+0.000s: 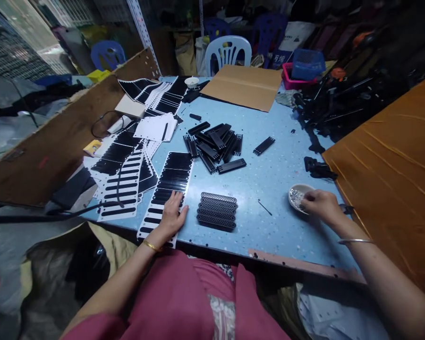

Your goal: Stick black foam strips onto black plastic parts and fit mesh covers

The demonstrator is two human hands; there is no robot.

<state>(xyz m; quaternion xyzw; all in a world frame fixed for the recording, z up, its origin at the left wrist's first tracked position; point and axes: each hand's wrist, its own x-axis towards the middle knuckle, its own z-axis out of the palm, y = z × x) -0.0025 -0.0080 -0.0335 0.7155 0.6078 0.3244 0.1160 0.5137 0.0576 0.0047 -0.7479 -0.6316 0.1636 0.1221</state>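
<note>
My left hand (173,215) lies flat, fingers apart, on a white sheet of black strips (173,172) near the table's front edge. At the right, my right hand (320,204) has its fingertips pinched in a white bowl (293,202) of small shiny metal pieces; what they hold, if anything, is hidden. Between my hands sits a neat block of black patterned strips (216,211). A thin dark tool (265,207) lies between that block and the bowl. Farther back is a loose pile of black bars (216,144), with a single bar (264,146) to its right.
More strip sheets (123,189) are heaped at the left beside a wooden board (49,137). A cardboard sheet (242,85) and a small bowl (191,82) are at the back. Black parts (318,167) and an orange-brown panel (393,174) line the right side.
</note>
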